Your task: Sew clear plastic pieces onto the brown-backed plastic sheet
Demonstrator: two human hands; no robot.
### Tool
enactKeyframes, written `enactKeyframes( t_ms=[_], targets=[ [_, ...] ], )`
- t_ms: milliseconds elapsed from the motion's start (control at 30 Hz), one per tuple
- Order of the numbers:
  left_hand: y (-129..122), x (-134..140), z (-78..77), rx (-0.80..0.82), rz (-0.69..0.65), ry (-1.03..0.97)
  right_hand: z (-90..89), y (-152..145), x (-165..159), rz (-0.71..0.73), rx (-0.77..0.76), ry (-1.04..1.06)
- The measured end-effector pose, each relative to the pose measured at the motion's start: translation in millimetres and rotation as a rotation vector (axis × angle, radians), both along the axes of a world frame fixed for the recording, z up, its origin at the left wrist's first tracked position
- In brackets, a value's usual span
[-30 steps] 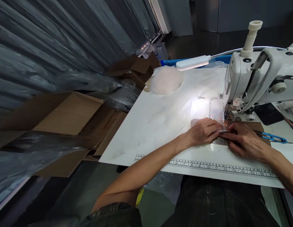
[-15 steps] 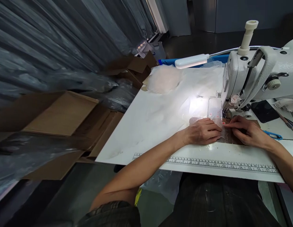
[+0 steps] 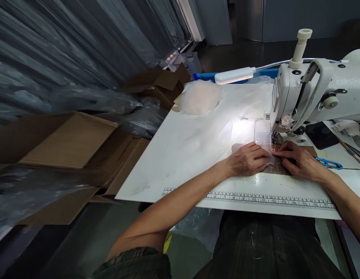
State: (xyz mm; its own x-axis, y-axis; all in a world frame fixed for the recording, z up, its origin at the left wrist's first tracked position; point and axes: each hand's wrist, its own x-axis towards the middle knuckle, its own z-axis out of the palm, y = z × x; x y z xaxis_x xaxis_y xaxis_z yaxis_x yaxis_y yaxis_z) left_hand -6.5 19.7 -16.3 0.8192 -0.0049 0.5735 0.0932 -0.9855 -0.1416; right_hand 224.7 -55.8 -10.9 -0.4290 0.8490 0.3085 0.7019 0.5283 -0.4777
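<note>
A thin, see-through piece of fabric (image 3: 266, 136) with small red marks lies under the needle area of a white sewing machine (image 3: 287, 93). My left hand (image 3: 249, 159) rests palm down on it, fingers laid out together toward the right. Close by on the right, my right hand (image 3: 298, 159) pinches the fabric's edge between thumb and index finger, just in front of the presser foot. Both hands are over a brown plate (image 3: 277, 167) on the table. The fingertips partly hide the fabric between them.
A pale heap of sheer fabric (image 3: 201, 97) lies at the table's far left. A white lamp (image 3: 235, 75) lights the sewing spot. Blue thread snips (image 3: 329, 163) and a dark phone-like slab (image 3: 322, 135) lie right. A printed ruler (image 3: 255, 199) lines the front; cardboard boxes (image 3: 69, 139) stand left.
The whole view has shifted slightly, so the machine and table appear a little farther left. Both hands keep nearly the same place on the fabric.
</note>
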Motion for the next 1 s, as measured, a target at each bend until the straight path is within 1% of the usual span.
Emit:
enactKeyframes(
  t_ms=[233,400,467,567,700,767,900,1000],
  targets=[
    [0.5,1.6,3.1,-0.004,-0.05,-0.027,0.6,-1.6,0.0,-0.016,-0.023,-0.014],
    [-0.9,1.0,2.5,0.008,-0.018,0.016,0.4,-2.0,-1.8,-0.023,-0.023,-0.023],
    [-1.6,0.6,1.5,0.02,0.0,0.03,3.6,-1.6,-1.3,-0.044,-0.035,-0.034],
    [-2.7,0.4,0.1,0.031,0.019,0.047,13.2,-0.5,1.5,-0.077,-0.071,-0.057],
    [-3.4,0.0,-0.3,0.025,0.036,0.05,22.4,-3.6,2.9,-0.064,-0.099,-0.084],
    [-3.7,-0.4,0.4,0.024,0.046,0.066,20.8,-8.9,0.3,-0.077,-0.073,-0.072],
    [-4.8,-1.3,1.8,0.025,0.061,0.12,10.4,-23.1,-9.2,-0.142,-0.004,-0.079],
    [-6.0,-1.3,1.8,0.029,0.061,0.12,3.7,-29.8,-15.7,-0.127,0.072,-0.115]
  ],
)
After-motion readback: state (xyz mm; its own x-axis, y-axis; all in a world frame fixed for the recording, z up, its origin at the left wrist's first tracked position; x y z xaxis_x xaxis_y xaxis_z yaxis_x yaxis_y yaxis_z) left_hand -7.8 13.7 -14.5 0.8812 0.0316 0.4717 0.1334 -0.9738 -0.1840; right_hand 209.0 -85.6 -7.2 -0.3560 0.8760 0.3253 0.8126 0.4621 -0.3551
